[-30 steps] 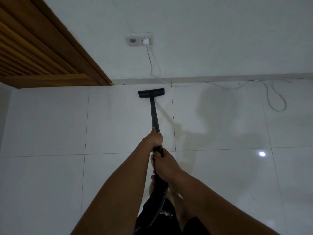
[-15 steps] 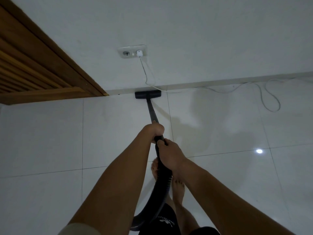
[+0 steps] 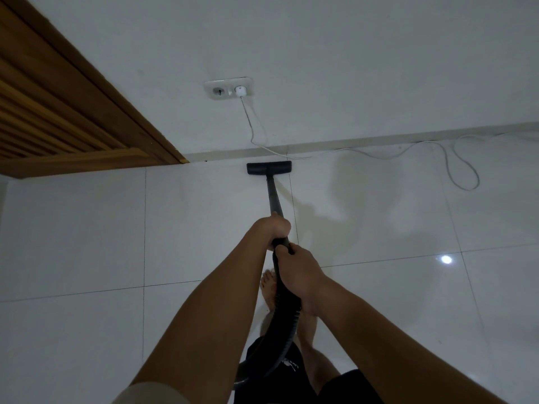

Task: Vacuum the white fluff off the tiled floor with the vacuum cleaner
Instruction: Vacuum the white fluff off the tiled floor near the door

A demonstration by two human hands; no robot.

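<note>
Vacuum cleaner head: one, flat on the tiled floor, just short of the wall.
Left hand: clenched round the tube, forward; I judge it steers.
Right hand: grasping the hose end behind, likely to push.
Fluff: none I can make out.
Count: two hands, one tube, one hose, one white cord.

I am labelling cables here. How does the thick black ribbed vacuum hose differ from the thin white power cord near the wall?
The thick black ribbed vacuum hose is dark and wide; the thin white power cord is pale and slim. The right hand grips the hose; the cord lies loose, looped on the tiled floor. Both are flexible and curved.
</note>
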